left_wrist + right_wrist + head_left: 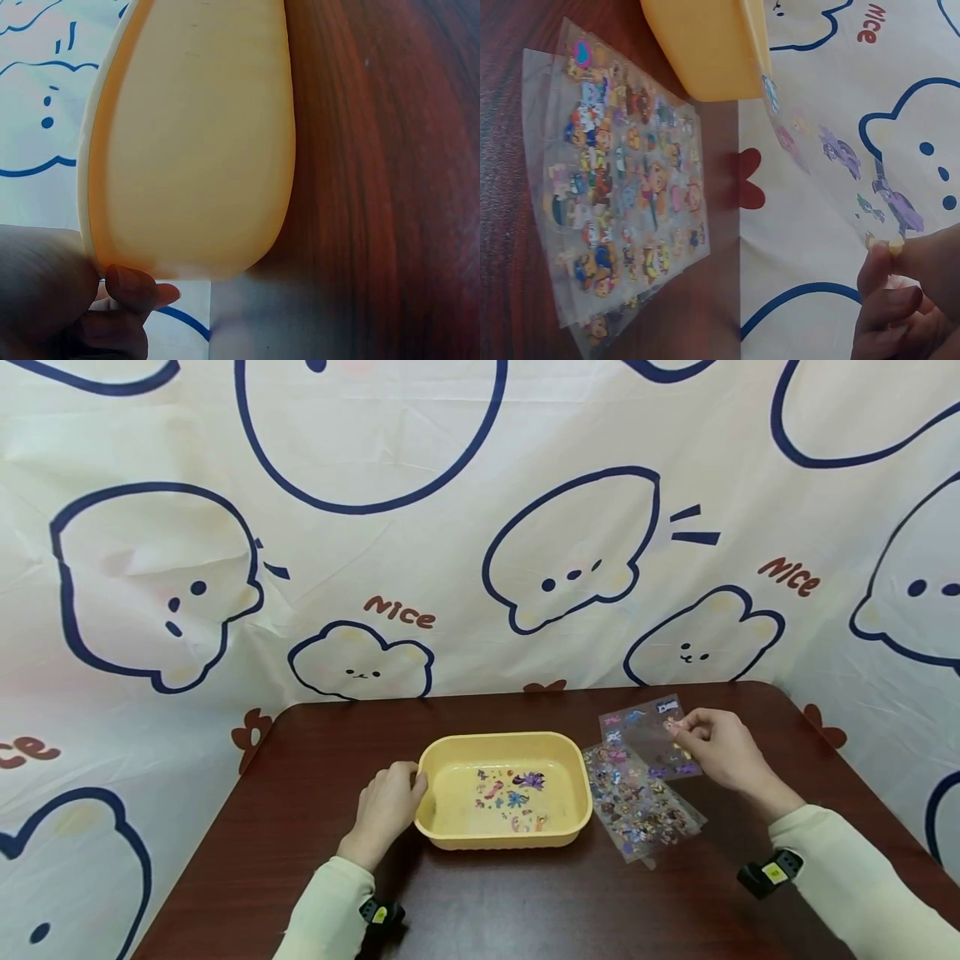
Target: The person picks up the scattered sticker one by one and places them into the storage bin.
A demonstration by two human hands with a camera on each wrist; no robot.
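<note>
My left hand (386,806) grips the left rim of a yellow plastic tray (498,842). In the left wrist view its fingertips (129,285) are right at the tray's end. Small colourful stickers (517,797), some purple and blue, are spread over the tray floor. To the right of the tray, my right hand (720,747) pinches the right edge of a clear sticker sheet (637,747) between thumb and fingers. That sheet stands raised in the right wrist view, with purple figures on it. Below it lie overlapping clear sheets (630,180) dense with cartoon stickers.
Everything stands on a dark reddish-brown table (480,902), its back edge close to a white cloth (450,560) printed with blue cartoon outlines. The cloth also hangs at both sides. Each wrist wears a black strapped device (770,872).
</note>
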